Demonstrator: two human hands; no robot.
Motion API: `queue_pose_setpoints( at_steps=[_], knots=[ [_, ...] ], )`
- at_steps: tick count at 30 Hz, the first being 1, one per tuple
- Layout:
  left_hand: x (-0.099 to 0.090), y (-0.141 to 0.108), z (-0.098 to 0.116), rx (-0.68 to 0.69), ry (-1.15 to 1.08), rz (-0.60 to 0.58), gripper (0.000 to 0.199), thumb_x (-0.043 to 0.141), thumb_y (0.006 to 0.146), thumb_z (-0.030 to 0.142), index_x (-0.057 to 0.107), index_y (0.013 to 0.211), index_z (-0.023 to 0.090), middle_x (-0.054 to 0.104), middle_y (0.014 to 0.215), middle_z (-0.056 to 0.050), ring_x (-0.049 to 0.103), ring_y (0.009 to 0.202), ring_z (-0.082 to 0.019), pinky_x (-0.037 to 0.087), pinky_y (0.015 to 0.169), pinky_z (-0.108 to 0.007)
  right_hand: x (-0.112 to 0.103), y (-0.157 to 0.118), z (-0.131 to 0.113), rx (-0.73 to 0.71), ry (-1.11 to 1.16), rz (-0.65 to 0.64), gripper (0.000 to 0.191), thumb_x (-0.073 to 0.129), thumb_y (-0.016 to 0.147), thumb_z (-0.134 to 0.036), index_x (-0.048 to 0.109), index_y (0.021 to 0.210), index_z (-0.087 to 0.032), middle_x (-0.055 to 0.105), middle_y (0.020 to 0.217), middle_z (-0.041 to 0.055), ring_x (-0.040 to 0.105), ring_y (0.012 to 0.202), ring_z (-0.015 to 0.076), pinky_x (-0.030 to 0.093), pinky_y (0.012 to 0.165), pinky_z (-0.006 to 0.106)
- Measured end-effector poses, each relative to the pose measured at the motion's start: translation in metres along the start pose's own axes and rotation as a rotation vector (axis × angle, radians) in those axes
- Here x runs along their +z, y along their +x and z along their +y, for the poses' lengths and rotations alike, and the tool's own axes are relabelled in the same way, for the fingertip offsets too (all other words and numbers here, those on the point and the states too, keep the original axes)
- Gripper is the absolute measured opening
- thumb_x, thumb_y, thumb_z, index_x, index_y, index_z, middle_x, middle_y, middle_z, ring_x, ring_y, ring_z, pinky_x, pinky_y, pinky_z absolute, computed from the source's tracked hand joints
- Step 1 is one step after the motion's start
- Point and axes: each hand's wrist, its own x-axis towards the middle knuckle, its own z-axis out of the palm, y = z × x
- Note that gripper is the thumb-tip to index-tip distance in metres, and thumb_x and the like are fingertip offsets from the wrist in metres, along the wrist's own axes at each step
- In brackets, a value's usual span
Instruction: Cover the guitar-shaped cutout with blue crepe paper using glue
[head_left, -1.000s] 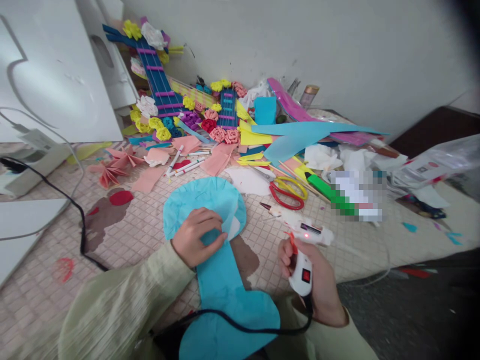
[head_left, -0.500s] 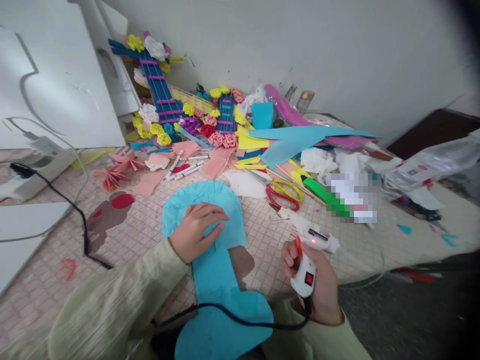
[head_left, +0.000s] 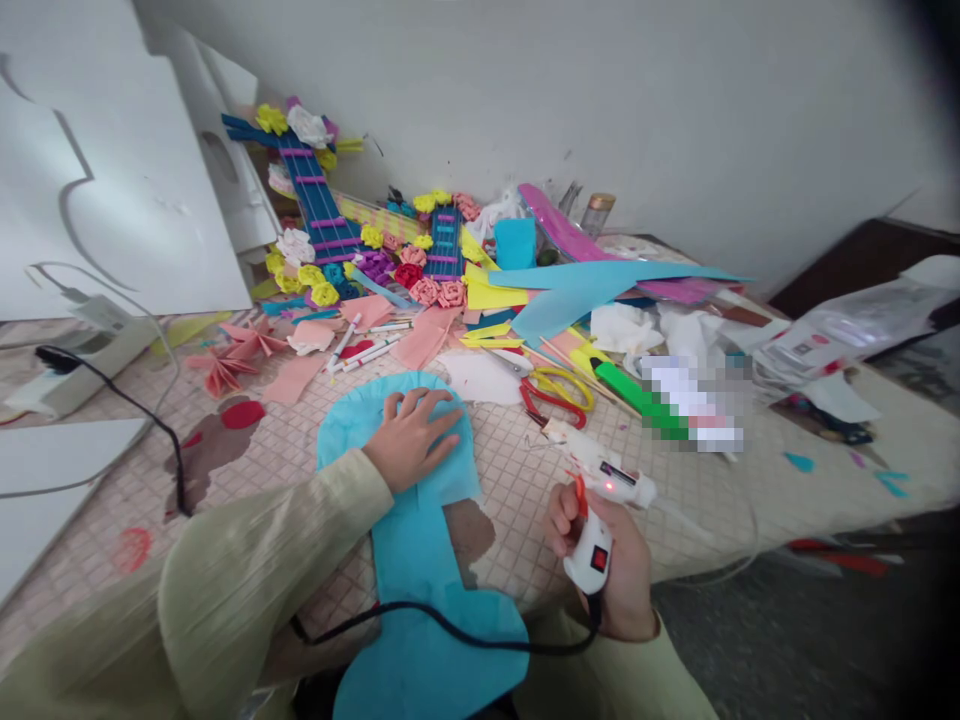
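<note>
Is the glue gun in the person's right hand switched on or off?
On, it seems: a small red light glows on the side of the white glue gun.

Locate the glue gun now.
In the head view, the glue gun is in the right hand, right of the blue cutout and just below the scissors.

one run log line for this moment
left hand: spread on blue paper cutout | right hand: gripping hot glue gun, red light lit | black cord: crosses in front of cutout
</note>
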Motion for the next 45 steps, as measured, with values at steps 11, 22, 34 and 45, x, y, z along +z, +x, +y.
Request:
queue_pose_setpoints(
  at_steps=[11,22,34,45],
  knots=[
    [-0.005,-0.008,0.005,0.085,-0.049,-0.013,0.037,0.035,0.089,0.038,0.057,0.113,0.021,0.047,0.125,-0.013,0.037,0.113,-0.034,0.028,0.086,-0.053,-0.001,0.003,-0.001,0.005,0.008,0.007,0.025,0.057,0.07,-0.037,0.053,0.057,-0.016,0.048,0.054,-0.0006,0.044,0.043,0.0077,0.029,0.039,0.019],
    [-0.003,-0.005,0.003,-0.018,-0.028,-0.011,0.042,0.034,0.089,0.04,0.052,0.121,0.019,0.045,0.129,-0.013,0.036,0.113,-0.033,0.029,0.087,-0.053,-0.003,0.003,0.001,0.002,0.019,-0.002,0.025,0.056,0.072,-0.037,0.053,0.058,-0.016,0.048,0.054,-0.0004,0.044,0.042,0.0075,0.03,0.039,0.019],
    [-0.002,-0.006,-0.004,0.07,0.07,-0.015,0.041,0.033,0.088,0.042,0.054,0.118,0.022,0.043,0.13,-0.012,0.035,0.114,-0.034,0.027,0.086,-0.053,-0.009,0.008,0.004,0.033,0.079,-0.02,0.024,0.057,0.072,-0.036,0.055,0.059,-0.015,0.05,0.055,-0.0003,0.047,0.043,0.0077,0.031,0.04,0.018],
    [-0.01,-0.009,0.001,0.14,0.081,-0.056,0.047,0.027,0.09,0.043,0.05,0.122,0.018,0.052,0.119,-0.015,0.042,0.105,-0.031,0.024,0.085,-0.053,-0.009,0.008,0.003,0.016,0.088,-0.021,0.024,0.058,0.071,-0.035,0.055,0.058,-0.015,0.05,0.055,-0.0005,0.047,0.043,0.0077,0.032,0.041,0.018]
  ],
)
